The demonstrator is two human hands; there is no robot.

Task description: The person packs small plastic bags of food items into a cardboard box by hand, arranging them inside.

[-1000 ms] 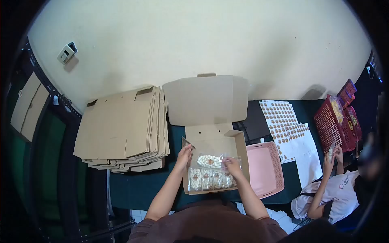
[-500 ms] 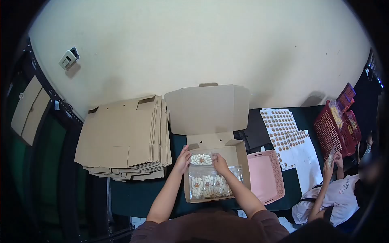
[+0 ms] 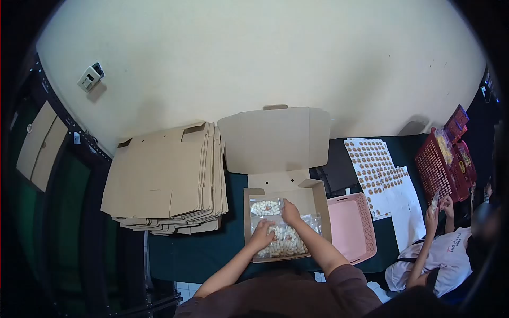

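Note:
An open cardboard box stands before me with its lid up. Inside, at the back left, lies a clear bag of white capsule-shaped pieces with a small round sticker. My right hand has its fingers closed at that bag's right edge. Several similar clear bags lie side by side in the front half of the box. Over the left of these rests my left hand, its fingers loosely apart and touching the plastic; it partly covers the bags.
A tall stack of flattened cardboard boxes is on the left. To the right are a pink basket, sticker sheets and a red basket holding packets. A co-worker at the right handles a small packet.
My left hand has moved from the box's left wall, beside the back bag, down onto the front bags. My right hand stays at the back bag's right edge.

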